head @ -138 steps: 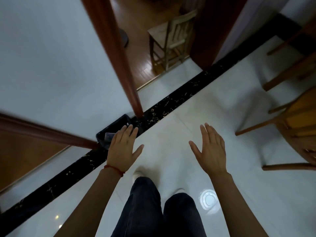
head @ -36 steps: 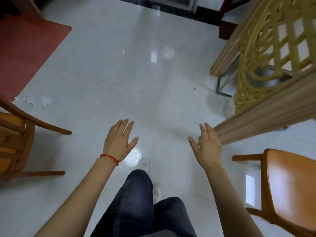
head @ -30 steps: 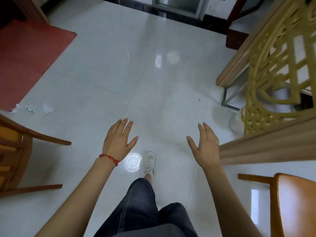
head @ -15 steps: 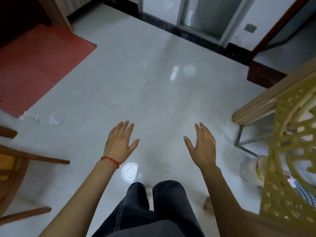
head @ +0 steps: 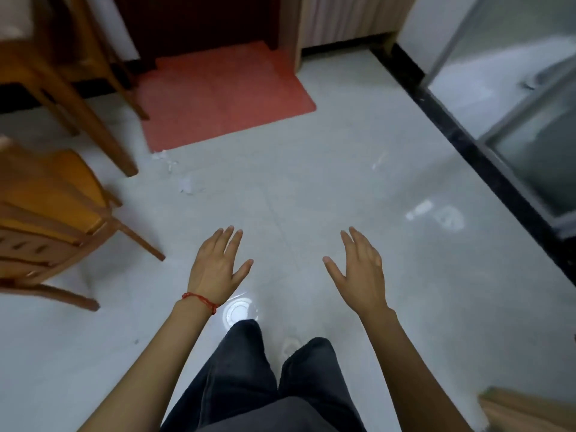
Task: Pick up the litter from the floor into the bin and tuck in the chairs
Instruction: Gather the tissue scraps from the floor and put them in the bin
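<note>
Left hand (head: 216, 271) out front, fingers spread, nothing in it, red string (head: 201, 301) round the wrist. Right hand (head: 363, 271) same deal: spread flat, palm down, empty. Both just hovering over bare floor (head: 327, 188), not touching anything.

Further out, ahead and to the left: a few scraps of white litter (head: 185, 185) lying on the tile, strung out from the near corner of the red mat (head: 224, 92) toward the chair leg (head: 123, 157). Too small and blurry to say what exactly, looks like torn paper or tissue. Well out of reach of either hand from here.

Left edge: one wooden chair (head: 46, 210) standing out in the open floor, angled, seat showing, not pushed under anything visible. More wooden legs behind it, could be a desk or another chair, can't tell with the motion blur. Corner of some wooden furniture (head: 526, 406) at bottom right too.

No bin anywhere in view.

So, progress-wise: at least this patch of litter not picked up yet, and at least that one chair probably not tucked in. Can't judge the rest of the room. Most likely next: step over toward the scraps, crouch, gather them, then find the bin. Fiddly bit will be pinching thin flat scraps off smooth tile, easy to miss the tiny ones.
</note>
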The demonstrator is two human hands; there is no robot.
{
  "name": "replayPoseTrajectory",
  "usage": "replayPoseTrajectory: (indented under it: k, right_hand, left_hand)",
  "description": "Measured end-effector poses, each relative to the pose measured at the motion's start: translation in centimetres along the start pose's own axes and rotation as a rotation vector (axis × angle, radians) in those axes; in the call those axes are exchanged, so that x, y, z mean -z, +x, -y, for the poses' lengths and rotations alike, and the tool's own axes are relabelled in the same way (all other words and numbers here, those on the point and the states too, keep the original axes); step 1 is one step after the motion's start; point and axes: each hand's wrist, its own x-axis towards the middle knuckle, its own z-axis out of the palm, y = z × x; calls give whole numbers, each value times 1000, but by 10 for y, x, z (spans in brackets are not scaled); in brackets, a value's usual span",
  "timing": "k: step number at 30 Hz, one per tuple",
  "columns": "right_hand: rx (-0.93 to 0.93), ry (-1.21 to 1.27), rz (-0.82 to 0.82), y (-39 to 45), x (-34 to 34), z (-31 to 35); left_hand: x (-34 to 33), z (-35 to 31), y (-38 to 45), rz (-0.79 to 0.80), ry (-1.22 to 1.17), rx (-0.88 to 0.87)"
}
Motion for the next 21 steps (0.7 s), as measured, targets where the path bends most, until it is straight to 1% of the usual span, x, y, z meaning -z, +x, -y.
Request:
replayPoseTrajectory:
  k: [5, 10, 14, 18, 21]
  right_hand:
    - [199, -11, 96, 84, -15, 29]
    - [324, -21, 144, 165, -44, 67]
    - [354, -34, 185, 234, -70, 104]
    - [367, -25, 208, 299, -85, 148]
    - [394, -19, 194, 348, -88, 183]
  left_hand:
    - [13, 35, 22, -85, -3, 213]
    - [25, 87, 60, -126, 23, 349]
    - [38, 135, 106, -140, 61, 400]
    - [69, 178, 152, -122, 62, 435]
    - [95, 211, 191, -157, 57, 440]
